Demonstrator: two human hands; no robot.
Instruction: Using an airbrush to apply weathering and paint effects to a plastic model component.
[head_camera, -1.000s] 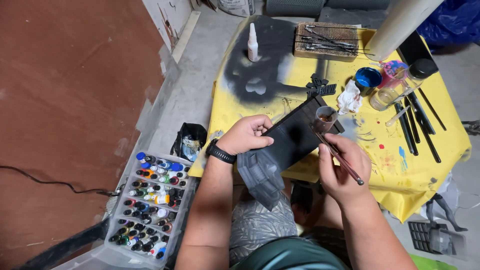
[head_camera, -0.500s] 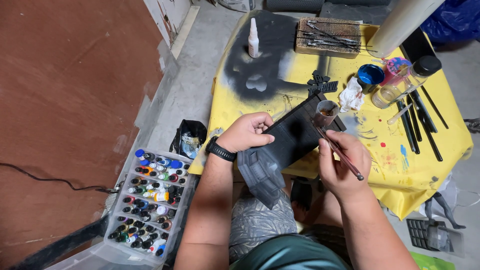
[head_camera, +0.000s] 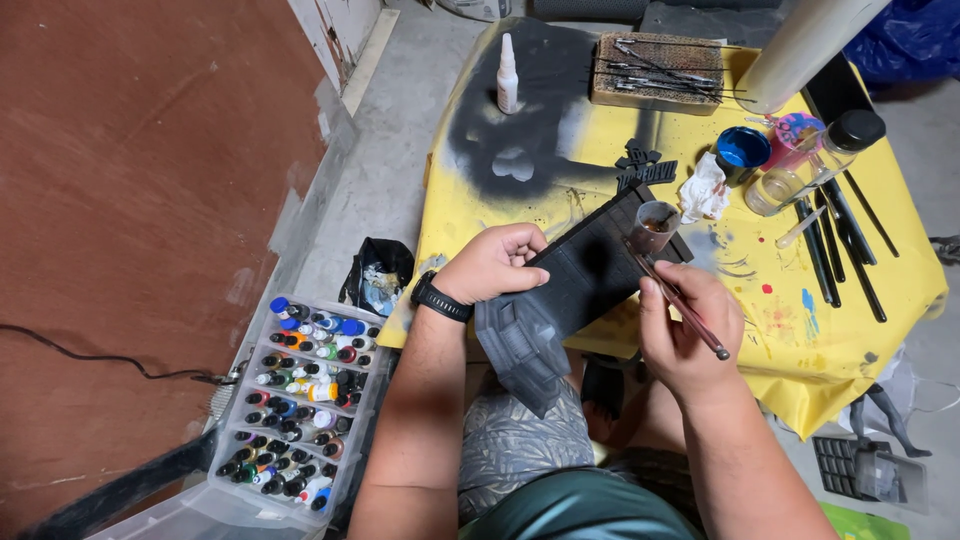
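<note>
left hand (head_camera: 492, 262) wraps over the near edge of the dark grey model piece (head_camera: 570, 290), fingers curled and clamped on it, a black wristwatch (head_camera: 440, 297) on the wrist — the piece sits tilted above the lap, its upper end reaching onto the yellow table cover (head_camera: 830, 330) and its lower, lighter grey end hanging toward the patterned shorts (head_camera: 510, 445). right hand (head_camera: 685, 325) pinches a thin paintbrush (head_camera: 680, 300), fingers closed together around the shaft, the brush slanting up and left so its tip lies at the upper right end of the model, just beside a small clear cup (head_camera: 655, 222) holding brownish liquid. on the table beyond, a crumpled white tissue (head_camera: 705, 190), a blue-filled pot (head_camera: 743, 150), a glass jar with a black lid (head_camera: 830, 150) and a row of black brushes (head_camera: 840, 240) lying side by side. farther back, a white squeeze bottle (head_camera: 508, 75) stands upright beside a big black spray patch (head_camera: 530, 130), and a brown block (head_camera: 655, 70) carries thin metal tools. down on the floor to the left — a clear plastic tray (head_camera: 300, 400) packed with small paint bottles in many colours, and a black bag (head_camera: 378, 275) near the table's corner.
</note>
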